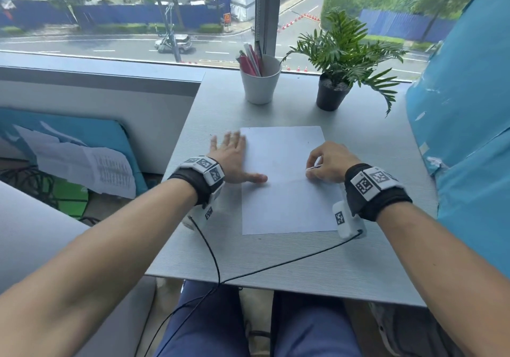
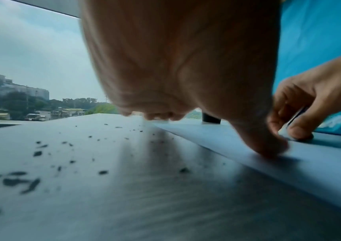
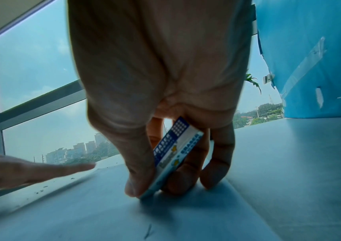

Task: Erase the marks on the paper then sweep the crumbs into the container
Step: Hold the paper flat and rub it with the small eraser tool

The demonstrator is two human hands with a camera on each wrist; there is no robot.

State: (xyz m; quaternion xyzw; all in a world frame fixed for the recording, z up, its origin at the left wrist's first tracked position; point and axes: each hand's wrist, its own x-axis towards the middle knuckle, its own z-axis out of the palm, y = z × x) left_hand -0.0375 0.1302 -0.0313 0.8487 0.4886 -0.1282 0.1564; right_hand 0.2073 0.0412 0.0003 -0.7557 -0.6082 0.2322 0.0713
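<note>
A white sheet of paper (image 1: 284,180) lies in the middle of the grey table (image 1: 303,260). My left hand (image 1: 234,158) lies flat on the paper's left edge, fingers spread and thumb (image 2: 268,146) pressing on the sheet. My right hand (image 1: 328,165) pinches an eraser (image 3: 171,156) in a blue and white sleeve, its lower end pressed on the paper near the right edge. Dark eraser crumbs (image 2: 72,151) lie scattered on the table left of the paper. A short dark mark (image 3: 148,231) shows on the sheet in the right wrist view.
A white cup (image 1: 260,80) holding pens stands at the back of the table. Beside it is a potted plant (image 1: 335,80) in a black pot. A blue-covered wall (image 1: 469,108) borders the right side. Cables (image 1: 215,257) from the wrist units trail over the front edge.
</note>
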